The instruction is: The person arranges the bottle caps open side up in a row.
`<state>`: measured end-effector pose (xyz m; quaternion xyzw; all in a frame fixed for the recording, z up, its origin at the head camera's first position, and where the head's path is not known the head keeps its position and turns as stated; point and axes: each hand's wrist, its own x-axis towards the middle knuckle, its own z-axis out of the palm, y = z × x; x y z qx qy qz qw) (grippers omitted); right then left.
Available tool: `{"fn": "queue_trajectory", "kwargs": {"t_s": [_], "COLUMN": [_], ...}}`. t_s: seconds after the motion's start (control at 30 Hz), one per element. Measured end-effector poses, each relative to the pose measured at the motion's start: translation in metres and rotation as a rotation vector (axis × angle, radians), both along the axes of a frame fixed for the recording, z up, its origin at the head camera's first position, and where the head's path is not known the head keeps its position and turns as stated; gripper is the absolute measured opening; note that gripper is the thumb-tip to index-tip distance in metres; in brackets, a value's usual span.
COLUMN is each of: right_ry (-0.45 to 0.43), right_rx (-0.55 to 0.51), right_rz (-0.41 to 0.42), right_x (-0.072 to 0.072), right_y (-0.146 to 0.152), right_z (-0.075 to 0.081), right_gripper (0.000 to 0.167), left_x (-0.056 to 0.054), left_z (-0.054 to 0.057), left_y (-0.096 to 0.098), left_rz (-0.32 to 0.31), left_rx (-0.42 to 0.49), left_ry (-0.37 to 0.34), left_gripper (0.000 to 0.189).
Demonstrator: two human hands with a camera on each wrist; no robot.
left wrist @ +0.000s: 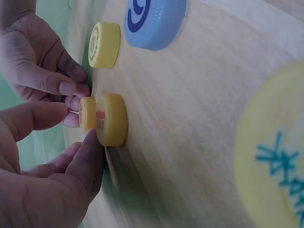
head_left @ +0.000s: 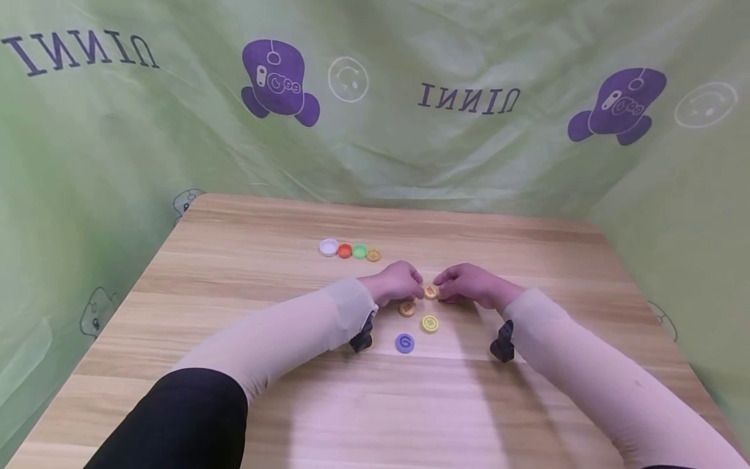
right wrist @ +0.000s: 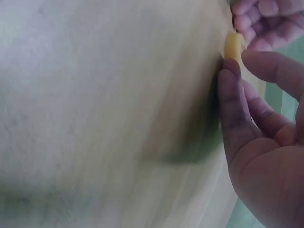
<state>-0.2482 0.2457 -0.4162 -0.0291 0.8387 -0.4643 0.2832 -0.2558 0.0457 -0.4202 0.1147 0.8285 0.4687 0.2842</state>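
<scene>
Between my two hands lies a small orange bottle cap (head_left: 430, 292), seen edge-on in both wrist views. My left hand (head_left: 400, 284) holds its left side with curled fingertips. From the other side my right hand (head_left: 473, 285) has thumb and forefinger at the cap's edge (right wrist: 232, 46). A second orange cap (left wrist: 112, 119) with red print sits just nearer me, close to the left thumb. Nearer still are a yellow cap (head_left: 430, 324) and a blue cap (head_left: 404, 343). A pale yellow cap (left wrist: 275, 156) with teal writing is mostly hidden under the left wrist in the head view.
Farther back, a row of touching caps runs across the wooden table (head_left: 246, 260): white (head_left: 329, 247), red (head_left: 345, 251), green (head_left: 360, 251) and yellow-gold (head_left: 374, 255). Green printed cloth (head_left: 387, 163) hangs behind the table and along its sides.
</scene>
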Motion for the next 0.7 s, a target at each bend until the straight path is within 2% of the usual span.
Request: {"fn": "queue_trajectory", "kwargs": {"t_s": [0.33, 0.5, 0.7], "right_ry": [0.149, 0.179, 0.192], "right_rx": [0.112, 0.124, 0.108], "right_rz": [-0.031, -0.025, -0.01], "right_x": [0.004, 0.003, 0.003], "right_y": [-0.014, -0.017, -0.017], "right_z": [-0.009, -0.013, -0.015], "right_gripper": [0.031, 0.028, 0.025], "left_x": [-0.002, -0.002, -0.003], "left_z": [-0.003, -0.005, -0.006], "left_y": [0.004, 0.003, 0.002], "left_rz": [-0.014, 0.008, 0.024], "left_rx": [-0.007, 0.048, 0.087], "left_ry": [0.008, -0.028, -0.062], "left_gripper": [0.034, 0.027, 0.005]}}
